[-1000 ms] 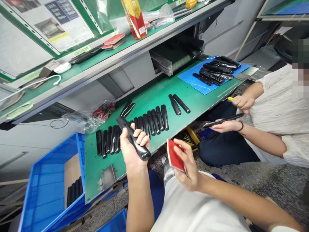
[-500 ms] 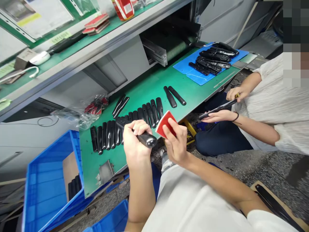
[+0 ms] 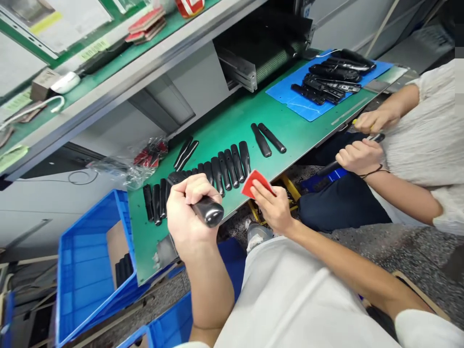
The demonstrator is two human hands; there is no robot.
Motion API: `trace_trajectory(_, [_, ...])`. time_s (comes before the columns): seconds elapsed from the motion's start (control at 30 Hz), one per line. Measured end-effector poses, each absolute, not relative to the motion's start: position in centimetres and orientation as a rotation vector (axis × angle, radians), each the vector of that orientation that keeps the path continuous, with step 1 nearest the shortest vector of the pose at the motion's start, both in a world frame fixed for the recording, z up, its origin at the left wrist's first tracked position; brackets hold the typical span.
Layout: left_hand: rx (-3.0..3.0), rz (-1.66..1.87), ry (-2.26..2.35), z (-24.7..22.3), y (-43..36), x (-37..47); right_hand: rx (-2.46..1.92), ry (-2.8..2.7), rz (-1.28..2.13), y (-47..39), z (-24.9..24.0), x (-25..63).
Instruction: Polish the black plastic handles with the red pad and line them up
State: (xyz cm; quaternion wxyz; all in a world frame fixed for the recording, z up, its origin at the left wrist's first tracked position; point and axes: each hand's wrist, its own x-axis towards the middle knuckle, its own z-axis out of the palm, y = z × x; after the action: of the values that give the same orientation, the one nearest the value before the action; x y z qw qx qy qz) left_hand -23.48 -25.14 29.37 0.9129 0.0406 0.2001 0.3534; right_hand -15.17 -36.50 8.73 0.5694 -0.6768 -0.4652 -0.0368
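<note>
My left hand (image 3: 194, 210) is wrapped round a glossy black plastic handle (image 3: 209, 211), its rounded end pointing toward me. To the right, my right hand (image 3: 273, 205) grips a red sanding pad (image 3: 256, 183) with a pale edge between thumb and fingers. The pad is apart from the handle. Behind my hands a row of similar black handles (image 3: 228, 166) lies on the green bench (image 3: 224, 121), partly covered by my left hand. Two more handles (image 3: 268, 139) lie to the right of the row, and another pair (image 3: 186, 153) lies behind it.
A blue bin (image 3: 85, 270) with black parts stands at left. Black parts cover a blue mat (image 3: 308, 108) at the bench's far end. A co-worker's hands (image 3: 362, 154) hold a black piece at right. A shelf (image 3: 152, 72) overhangs the bench; a plastic bag (image 3: 132, 169) lies beneath.
My left hand has shifted left with the handle, and the handle's end now points more toward me. The sanding pad is farther from it. The co-worker's hands have changed their grip.
</note>
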Motion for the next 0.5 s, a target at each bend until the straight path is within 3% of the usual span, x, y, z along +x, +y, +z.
trace_trajectory(0.17, [0.032, 0.707, 0.415, 29.5, -24.9, -23.3, -1.404, -1.106, -0.452, -38.4, 11.5, -14.5])
trace_trajectory(0.37, [0.137, 0.703, 0.44, 29.7, -25.7, -22.0, -1.299, -1.017, -0.314, -39.3, 16.3, -17.2])
trace_trajectory(0.5, [0.123, 0.669, 0.533, 30.2, -26.3, -22.1, -1.299, -1.245, -0.449, -37.7, 15.0, -17.0])
